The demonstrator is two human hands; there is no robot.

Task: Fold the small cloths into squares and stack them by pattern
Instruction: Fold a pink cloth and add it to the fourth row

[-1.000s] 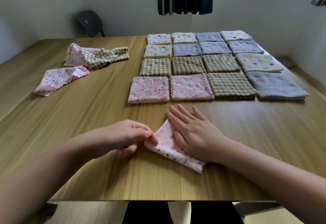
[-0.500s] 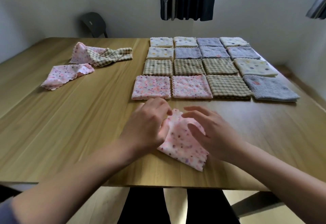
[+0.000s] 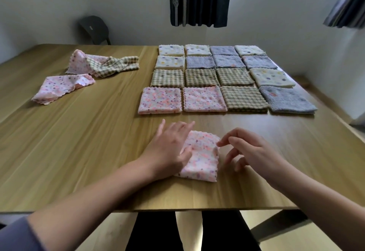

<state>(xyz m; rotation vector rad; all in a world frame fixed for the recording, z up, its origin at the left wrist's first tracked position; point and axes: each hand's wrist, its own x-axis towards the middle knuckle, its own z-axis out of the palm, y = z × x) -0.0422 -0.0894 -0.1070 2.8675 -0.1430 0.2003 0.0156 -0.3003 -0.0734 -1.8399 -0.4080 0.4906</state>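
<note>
Pressing flat on the left part of the folded pink dotted cloth [image 3: 203, 158]: left hand [image 3: 167, 148], fingers straight. Right hand [image 3: 254, 152]: fingers loosely curled, grasping nothing, index tip just beside the cloth's right edge; contact cannot be told. Cloth lies near the front edge of the wooden table [image 3: 79, 142]. Beyond it: grid of folded squares [image 3: 201, 78], four by four, in pink, checked, grey and cream. Far left: loose pink cloth [image 3: 61, 87]; crumpled pink-and-checked heap [image 3: 102, 63].

I count sixteen folded squares in the grid: five cream dotted squares [image 3: 170, 50]; five grey squares [image 3: 286, 100]; four checked squares [image 3: 244, 97]; two pink squares [image 3: 160, 100]; one nearer pink square [image 3: 203, 158] apart; three loose cloths at the left: two loose pink cloths [image 3: 61, 87]; one loose checked cloth [image 3: 114, 65].
</note>
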